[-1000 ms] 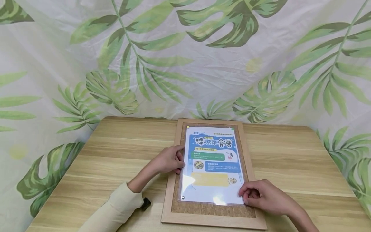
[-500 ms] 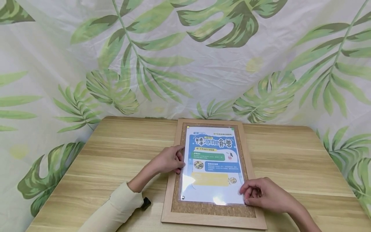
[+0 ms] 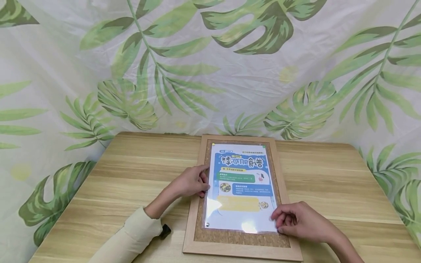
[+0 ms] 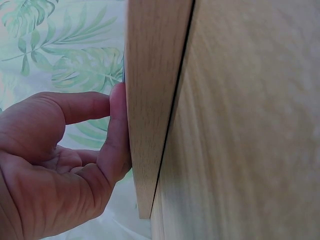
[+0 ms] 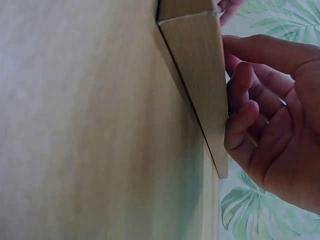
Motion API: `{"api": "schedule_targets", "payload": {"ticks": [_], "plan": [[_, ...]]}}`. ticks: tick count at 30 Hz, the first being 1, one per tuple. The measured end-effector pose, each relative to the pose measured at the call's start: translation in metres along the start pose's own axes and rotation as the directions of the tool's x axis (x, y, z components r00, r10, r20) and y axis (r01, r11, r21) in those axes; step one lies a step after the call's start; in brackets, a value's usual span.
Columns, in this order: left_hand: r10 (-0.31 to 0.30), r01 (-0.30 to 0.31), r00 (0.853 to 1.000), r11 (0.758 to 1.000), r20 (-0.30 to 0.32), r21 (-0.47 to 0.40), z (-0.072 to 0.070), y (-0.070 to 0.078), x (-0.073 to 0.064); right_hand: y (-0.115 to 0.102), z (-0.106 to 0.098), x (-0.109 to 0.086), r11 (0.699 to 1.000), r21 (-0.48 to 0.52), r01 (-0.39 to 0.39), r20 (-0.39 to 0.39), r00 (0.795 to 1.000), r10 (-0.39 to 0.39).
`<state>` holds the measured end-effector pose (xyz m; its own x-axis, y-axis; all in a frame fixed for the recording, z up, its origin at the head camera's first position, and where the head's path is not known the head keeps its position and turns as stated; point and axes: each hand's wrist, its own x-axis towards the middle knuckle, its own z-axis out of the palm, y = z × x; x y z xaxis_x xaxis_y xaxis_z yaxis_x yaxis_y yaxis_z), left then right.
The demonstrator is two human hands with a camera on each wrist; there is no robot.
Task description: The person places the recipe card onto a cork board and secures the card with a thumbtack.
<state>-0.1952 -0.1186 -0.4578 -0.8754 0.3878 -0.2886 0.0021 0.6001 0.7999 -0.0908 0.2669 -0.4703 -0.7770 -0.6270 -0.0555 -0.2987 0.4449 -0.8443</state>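
A printed poster (image 3: 243, 219) in a clear sleeve lies on a cork board (image 3: 243, 237) with a pale wooden frame (image 3: 241, 250). A yellow pin (image 3: 213, 144) and a green pin (image 3: 264, 147) sit at its top corners, a silvery one (image 3: 207, 224) at bottom left. My left hand (image 3: 190, 181) holds the poster's left edge between thumb and fingers, resting over the frame (image 4: 152, 100). At the lower right corner my right hand (image 3: 302, 221) pinches the poster with curled fingers; that corner is hidden. Its curled fingers rest against the frame in the right wrist view.
The board lies on a wood-grain table (image 3: 131, 168), its far end at the back edge. A leaf-patterned cloth (image 3: 184, 84) hangs behind. A small black object (image 3: 165, 231) shows beside the left sleeve (image 3: 138, 230).
My right hand has shifted very slightly up and to the right at the lower right corner. The left hand, the poster and the board stay in place.
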Motion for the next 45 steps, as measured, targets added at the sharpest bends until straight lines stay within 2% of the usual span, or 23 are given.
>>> {"api": "schedule_targets", "payload": {"ticks": [7,14,21,35,45], "plan": [[0.009,-0.009,1.0,1.0,0.003,0.013,0.0002,-0.0009,0.0002,-0.0024,0.0016,0.0002,1.0,-0.029,0.006,-0.001,1.0,-0.006],[0.007,-0.007,1.0,1.0,0.001,0.018,-0.0003,0.0,-0.0002,-0.0065,0.0046,0.0032,0.997,-0.049,-0.058,-0.016,0.998,0.057],[0.0,0.0,1.0,1.0,-0.004,0.022,0.0,0.0002,-0.0001,-0.0068,0.0066,0.0042,0.995,-0.068,-0.069,-0.043,0.997,0.066],[0.001,-0.001,1.0,1.0,-0.002,0.007,-0.0003,0.002,-0.0008,-0.0069,0.0071,0.0055,0.987,0.003,-0.163,-0.043,0.986,0.163],[0.005,-0.005,1.0,1.0,0.011,-0.007,-0.0014,0.0015,-0.0006,-0.0093,0.0084,0.0074,0.988,-0.037,-0.15,-0.066,0.987,0.148]]}}
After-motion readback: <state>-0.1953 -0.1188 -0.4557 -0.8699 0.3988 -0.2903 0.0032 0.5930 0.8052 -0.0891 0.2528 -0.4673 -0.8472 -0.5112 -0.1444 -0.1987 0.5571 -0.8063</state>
